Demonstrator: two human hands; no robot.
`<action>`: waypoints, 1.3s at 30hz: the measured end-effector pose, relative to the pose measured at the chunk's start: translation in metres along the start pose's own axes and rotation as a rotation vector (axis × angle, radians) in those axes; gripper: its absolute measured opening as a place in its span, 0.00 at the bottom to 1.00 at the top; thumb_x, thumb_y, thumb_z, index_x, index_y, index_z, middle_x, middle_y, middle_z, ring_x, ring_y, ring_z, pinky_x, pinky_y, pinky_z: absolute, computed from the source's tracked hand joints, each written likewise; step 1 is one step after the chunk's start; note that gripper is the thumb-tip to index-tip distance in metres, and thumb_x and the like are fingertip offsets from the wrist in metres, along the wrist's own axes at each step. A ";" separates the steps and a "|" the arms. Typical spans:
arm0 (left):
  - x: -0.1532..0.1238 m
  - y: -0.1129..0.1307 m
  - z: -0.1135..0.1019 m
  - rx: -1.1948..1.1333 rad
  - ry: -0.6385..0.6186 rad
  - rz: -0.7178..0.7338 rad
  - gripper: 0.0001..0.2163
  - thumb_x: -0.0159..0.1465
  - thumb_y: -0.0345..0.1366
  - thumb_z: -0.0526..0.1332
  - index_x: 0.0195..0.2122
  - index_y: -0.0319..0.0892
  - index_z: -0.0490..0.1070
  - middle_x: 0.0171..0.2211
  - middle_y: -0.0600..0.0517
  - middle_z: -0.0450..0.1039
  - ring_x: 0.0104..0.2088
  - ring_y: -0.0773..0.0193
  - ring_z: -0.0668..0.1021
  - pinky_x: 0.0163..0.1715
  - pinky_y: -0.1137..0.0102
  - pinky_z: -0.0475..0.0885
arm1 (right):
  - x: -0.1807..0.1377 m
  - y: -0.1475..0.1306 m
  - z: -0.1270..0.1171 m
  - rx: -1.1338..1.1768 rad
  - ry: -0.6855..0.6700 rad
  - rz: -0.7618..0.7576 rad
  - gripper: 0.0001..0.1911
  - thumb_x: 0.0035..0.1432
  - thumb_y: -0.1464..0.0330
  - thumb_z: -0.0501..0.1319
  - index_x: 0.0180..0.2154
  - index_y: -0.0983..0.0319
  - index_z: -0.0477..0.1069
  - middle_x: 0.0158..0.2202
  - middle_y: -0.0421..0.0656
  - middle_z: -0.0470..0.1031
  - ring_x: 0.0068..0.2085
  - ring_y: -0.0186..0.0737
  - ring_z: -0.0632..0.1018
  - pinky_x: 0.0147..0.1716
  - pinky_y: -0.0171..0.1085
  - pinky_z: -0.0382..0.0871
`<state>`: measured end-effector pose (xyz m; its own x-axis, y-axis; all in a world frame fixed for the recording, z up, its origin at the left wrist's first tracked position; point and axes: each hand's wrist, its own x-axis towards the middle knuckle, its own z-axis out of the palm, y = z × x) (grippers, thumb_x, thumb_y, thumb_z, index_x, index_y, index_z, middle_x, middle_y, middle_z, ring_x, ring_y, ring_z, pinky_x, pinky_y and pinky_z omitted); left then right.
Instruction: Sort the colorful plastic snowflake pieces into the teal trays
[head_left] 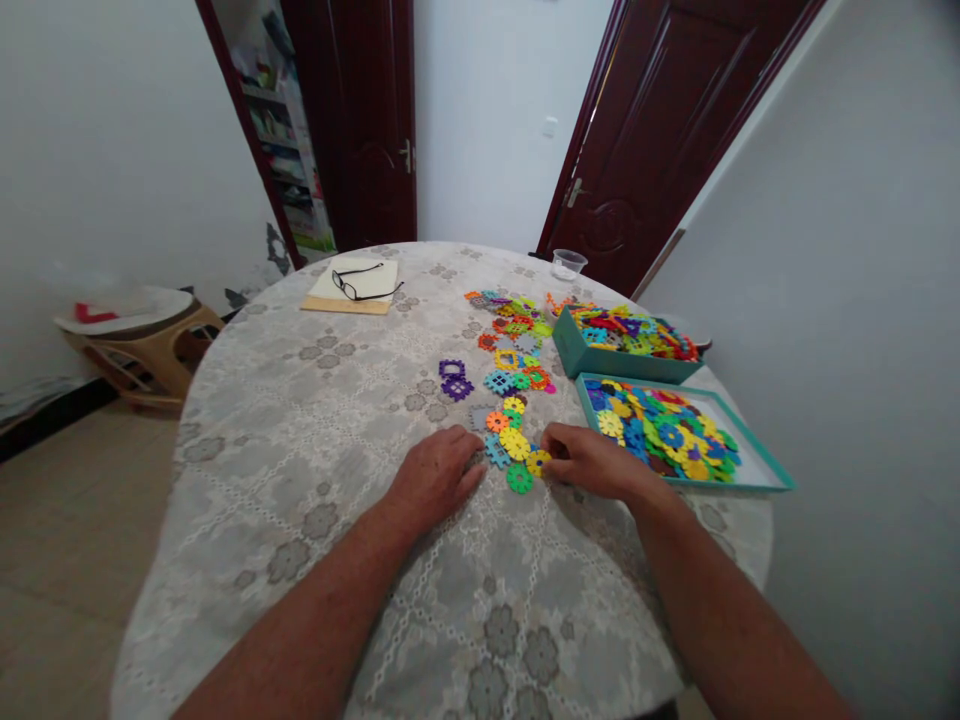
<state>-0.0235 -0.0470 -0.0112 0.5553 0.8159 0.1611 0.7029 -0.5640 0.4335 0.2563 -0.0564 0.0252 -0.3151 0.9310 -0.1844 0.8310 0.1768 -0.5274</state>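
Observation:
My left hand [441, 470] rests on the tablecloth with a gap between thumb and fingers, holding nothing. Its fingertips are beside a light blue square piece [496, 452]. My right hand [589, 458] is closed with its fingertips at the edge of a small yellow notched disc [536, 462]. Between the hands lie a larger yellow disc [514, 443], an orange disc [496, 421] and a green disc [520, 478]. A grey square piece [480, 416] lies just beyond the left fingers.
Farther off are two purple pieces [456, 387] and a strip of mixed pieces [517, 325]. On the right stand a teal box [592, 358] and its shallow tray [765, 470], both holding plastic pieces. Glasses [349, 288] lie on a notebook [319, 303]; a clear bowl [568, 263] is at the back.

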 end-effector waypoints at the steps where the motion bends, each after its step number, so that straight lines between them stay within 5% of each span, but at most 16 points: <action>1: 0.000 0.000 0.000 0.007 -0.002 0.006 0.10 0.70 0.39 0.58 0.49 0.44 0.73 0.46 0.47 0.75 0.48 0.57 0.77 0.50 0.65 0.71 | 0.001 0.001 0.001 0.029 -0.009 0.002 0.06 0.57 0.68 0.63 0.39 0.58 0.72 0.29 0.36 0.74 0.30 0.36 0.72 0.27 0.33 0.58; 4: -0.001 0.004 -0.001 0.014 -0.003 0.049 0.11 0.71 0.40 0.58 0.50 0.45 0.73 0.47 0.47 0.75 0.48 0.57 0.77 0.50 0.65 0.71 | 0.006 0.002 0.005 0.063 0.002 0.028 0.11 0.57 0.68 0.62 0.44 0.58 0.74 0.30 0.36 0.75 0.30 0.36 0.73 0.28 0.33 0.60; 15: -0.002 0.026 0.005 0.111 -0.115 0.197 0.10 0.69 0.42 0.63 0.49 0.50 0.77 0.46 0.48 0.75 0.46 0.56 0.75 0.45 0.63 0.68 | 0.010 -0.004 0.018 0.033 0.063 -0.061 0.08 0.53 0.70 0.65 0.37 0.60 0.70 0.34 0.38 0.73 0.34 0.37 0.71 0.31 0.33 0.60; 21: 0.003 0.027 0.008 0.102 -0.121 0.143 0.10 0.68 0.44 0.64 0.47 0.47 0.77 0.44 0.48 0.75 0.45 0.55 0.76 0.43 0.64 0.69 | 0.006 -0.004 0.015 0.182 -0.055 -0.088 0.15 0.54 0.73 0.61 0.45 0.59 0.68 0.33 0.35 0.72 0.32 0.35 0.70 0.30 0.32 0.59; 26: 0.001 0.030 0.009 0.101 -0.098 0.083 0.10 0.67 0.43 0.66 0.46 0.46 0.75 0.44 0.48 0.75 0.46 0.54 0.76 0.42 0.64 0.69 | -0.003 -0.004 -0.004 0.110 -0.176 -0.136 0.07 0.56 0.72 0.61 0.38 0.60 0.74 0.31 0.36 0.71 0.32 0.35 0.69 0.31 0.33 0.59; 30: 0.000 0.030 0.014 0.100 -0.071 0.044 0.13 0.67 0.43 0.66 0.49 0.45 0.74 0.46 0.47 0.74 0.47 0.53 0.75 0.45 0.62 0.69 | -0.003 -0.007 -0.005 0.224 -0.261 -0.150 0.14 0.57 0.70 0.63 0.46 0.58 0.76 0.34 0.37 0.73 0.34 0.36 0.72 0.32 0.33 0.62; 39: -0.001 0.035 0.014 0.039 -0.094 -0.007 0.10 0.67 0.40 0.65 0.48 0.45 0.73 0.48 0.47 0.75 0.50 0.52 0.75 0.47 0.60 0.66 | 0.000 -0.029 0.016 0.014 -0.080 -0.127 0.14 0.55 0.71 0.64 0.45 0.61 0.76 0.39 0.42 0.77 0.38 0.40 0.74 0.37 0.36 0.63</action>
<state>0.0067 -0.0698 -0.0086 0.5885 0.8051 0.0739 0.7225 -0.5647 0.3988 0.2246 -0.0670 0.0275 -0.4537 0.8727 -0.1807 0.7755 0.2867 -0.5625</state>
